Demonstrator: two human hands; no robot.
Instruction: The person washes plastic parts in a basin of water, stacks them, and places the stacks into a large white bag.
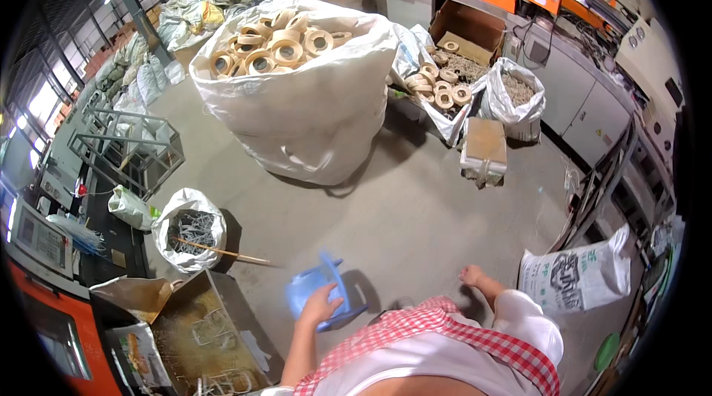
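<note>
A small blue plastic stool (302,286) with raised parts at its edge is above or on the floor just ahead and to the left of my body. My left hand (321,305) is closed on its edge; some of the fingers are hidden against the plastic. My right hand (472,275) hangs out in front on the right, with nothing seen in it and its fingers loosely apart. Nearest to that hand is a white woven sack (575,274) with dark print, lying on the floor.
A huge white bag (304,114) of beige rings (285,47) stands ahead. Beyond it on the right are a ring-filled sack, a sack of pellets (519,92) and a wrapped box (485,147). Leftward stand a sack of grey scraps (194,233) with a stick, and a metal bin (200,329).
</note>
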